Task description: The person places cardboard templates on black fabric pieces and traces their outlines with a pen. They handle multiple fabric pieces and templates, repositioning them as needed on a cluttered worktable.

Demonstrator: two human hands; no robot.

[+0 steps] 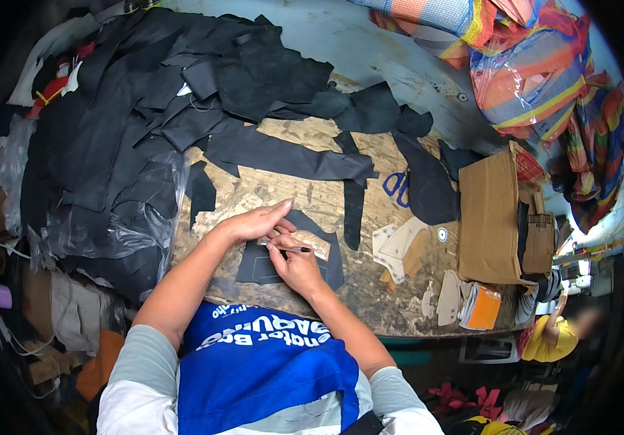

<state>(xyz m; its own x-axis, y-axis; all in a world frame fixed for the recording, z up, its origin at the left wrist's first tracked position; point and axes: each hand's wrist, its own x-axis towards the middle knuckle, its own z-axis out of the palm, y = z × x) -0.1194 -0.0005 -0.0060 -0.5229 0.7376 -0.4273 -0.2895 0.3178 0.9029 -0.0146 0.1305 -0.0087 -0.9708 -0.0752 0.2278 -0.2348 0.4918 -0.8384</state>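
Observation:
My right hand point(296, 267) holds a slim pen point(294, 249), its dark end pointing right, over a black leather piece point(330, 272) on the wooden worktable. Thin pale lines show on that piece. My left hand point(260, 221) lies at its upper left edge, fingers stretched out and partly overlapping the right fingertips. Beside the right hand is a pale brown patch point(319, 246); I cannot tell whether it is a template or bare wood. The pen's writing tip is hidden by my fingers.
Black leather point(254, 72) is heaped at the left and back, partly under clear plastic point(138, 225). Blue-handled scissors point(397, 188), pale templates point(392, 250) and a cardboard box point(487, 217) stand or lie rightward. Striped bags point(530, 80) bulge at the upper right; a person in yellow point(544, 341) is beyond.

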